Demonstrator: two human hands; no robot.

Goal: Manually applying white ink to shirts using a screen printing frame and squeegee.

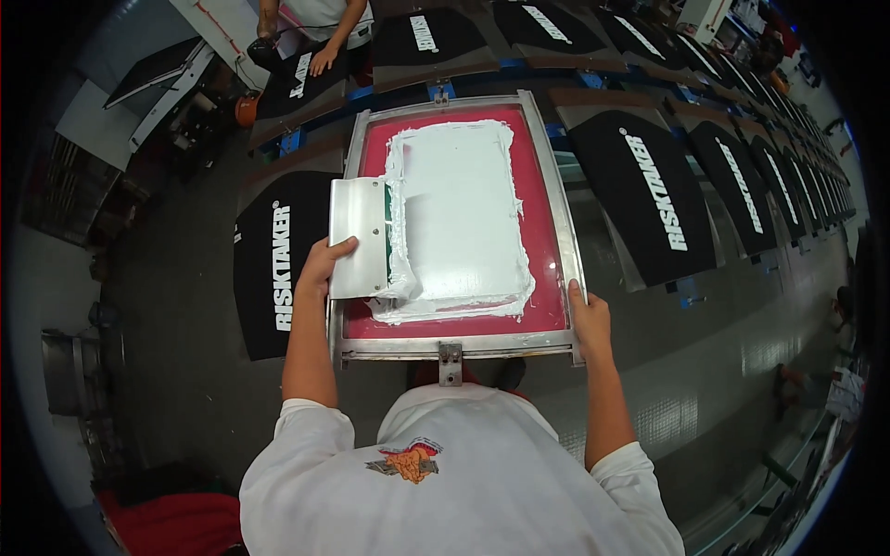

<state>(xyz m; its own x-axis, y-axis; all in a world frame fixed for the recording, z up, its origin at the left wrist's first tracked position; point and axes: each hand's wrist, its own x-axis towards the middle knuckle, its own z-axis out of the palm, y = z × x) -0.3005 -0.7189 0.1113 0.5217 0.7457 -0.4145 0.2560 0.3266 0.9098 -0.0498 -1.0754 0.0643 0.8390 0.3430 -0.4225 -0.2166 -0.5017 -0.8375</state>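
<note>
Hands of a person in a white T-shirt are working over a screen-printing frame (554, 199), seen from above the person's head. The left hand (324, 264) is closing around the lower edge of a wide metal-backed squeegee (360, 236), thumb lying across its face and fingers tucked behind it; the squeegee is standing at the left side of the frame, its blade touching a thick spread of white ink (459, 218). The ink is covering most of the red mesh (538, 232) in a rough rectangle, with a ridge piling up just beside the blade. The right hand (589, 320) is gripping the near right corner of the aluminium frame, fingers curling over its rail. The frame is lying flat on a long printing table (705, 352), in front of the person's chest. Black fabric panels (273, 264) with white lettering are lying in a row on either side of the frame and running far along the table to the right. At the top left, another person's hand (322, 61) is resting on a further black panel.
</note>
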